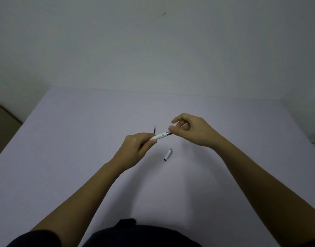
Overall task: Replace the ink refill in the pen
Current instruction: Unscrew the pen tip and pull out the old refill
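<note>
Near the center of the frame, 2 bare hands hold a white pen barrel (159, 136) above a pale lavender counter (82, 139). The barrel is slim, tilted up toward the right, with a small printed mark and a silver metal band at its right end. The left hand (135, 148) keeps a clenched grip around the barrel's lower left end. The right hand (190, 131) pinches the silver end between thumb and fingers. A thin dark ink refill (155, 129) pokes upright just behind the left hand's fingers; what holds it cannot be told. A short white cap (168, 154) with a grey end lies on the counter, just below the barrel.
</note>
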`<state>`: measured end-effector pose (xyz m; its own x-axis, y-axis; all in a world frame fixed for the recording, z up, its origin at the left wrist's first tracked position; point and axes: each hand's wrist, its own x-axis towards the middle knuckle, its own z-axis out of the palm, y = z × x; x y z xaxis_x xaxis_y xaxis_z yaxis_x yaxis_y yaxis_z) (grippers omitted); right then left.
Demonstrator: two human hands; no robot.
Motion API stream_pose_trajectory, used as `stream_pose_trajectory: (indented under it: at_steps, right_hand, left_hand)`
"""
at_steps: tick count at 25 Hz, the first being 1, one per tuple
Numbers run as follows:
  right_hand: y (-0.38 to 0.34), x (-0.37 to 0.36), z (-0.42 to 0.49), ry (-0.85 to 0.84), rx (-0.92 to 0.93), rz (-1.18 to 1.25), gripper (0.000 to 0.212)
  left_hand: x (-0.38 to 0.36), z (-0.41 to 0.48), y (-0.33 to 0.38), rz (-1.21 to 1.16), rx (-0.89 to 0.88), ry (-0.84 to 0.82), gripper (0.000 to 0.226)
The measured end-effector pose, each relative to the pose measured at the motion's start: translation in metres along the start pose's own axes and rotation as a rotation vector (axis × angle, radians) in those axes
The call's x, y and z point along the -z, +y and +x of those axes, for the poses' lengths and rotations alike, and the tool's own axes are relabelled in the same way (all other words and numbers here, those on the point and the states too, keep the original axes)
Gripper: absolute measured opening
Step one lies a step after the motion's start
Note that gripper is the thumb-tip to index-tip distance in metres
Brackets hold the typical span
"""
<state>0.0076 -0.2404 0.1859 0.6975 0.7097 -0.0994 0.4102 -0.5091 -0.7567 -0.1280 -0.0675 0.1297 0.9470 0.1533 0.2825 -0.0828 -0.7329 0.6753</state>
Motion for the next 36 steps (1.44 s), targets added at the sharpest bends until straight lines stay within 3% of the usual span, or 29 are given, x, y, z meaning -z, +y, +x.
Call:
stream_pose_trajectory:
  at_steps: [3, 8, 11, 20, 26, 30, 33, 36]
  right_hand:
    - [-0.001, 0.0, 0.003, 0.017, -0.005, -0.044, 0.016]
    - [-0.004, -0.005, 0.01, 0.09, -0.07, 0.385, 0.014]
    - [-0.006, -0.013, 0.017, 0.137, -0.076, 0.498, 0.017]
    - [-0.022, -0.016, 0.04, 0.207, -0.076, 0.574, 0.014]
    - [-0.015, -0.008, 0.062, 0.274, -0.077, 0.76, 0.012]
    - [0.05, -0.043, 0.058, 0.391, -0.362, 0.688, 0.025]
    - [0.107, -0.093, 0.034, 0.376, -0.683, 0.449, 0.03]
    - [0.141, -0.126, 0.021, 0.344, -0.843, 0.399, 0.026]
  left_hand:
    - [0.0, 0.001, -0.001, -0.013, 0.02, 0.0, 0.013]
    - [-0.014, -0.004, -0.006, -0.276, 0.251, 0.045, 0.014]
    - [-0.029, -0.005, -0.004, -0.324, 0.339, 0.048, 0.016]
    - [-0.039, 0.009, -0.011, -0.135, 0.286, 0.134, 0.021]
    - [-0.042, 0.005, -0.025, -0.095, 0.341, 0.064, 0.026]
    - [-0.039, 0.011, -0.03, -0.117, 0.365, 0.089, 0.027]
    - [-0.041, 0.014, -0.037, -0.15, 0.41, 0.072, 0.027]
    - [-0.05, 0.009, -0.047, -0.158, 0.458, -0.024, 0.026]
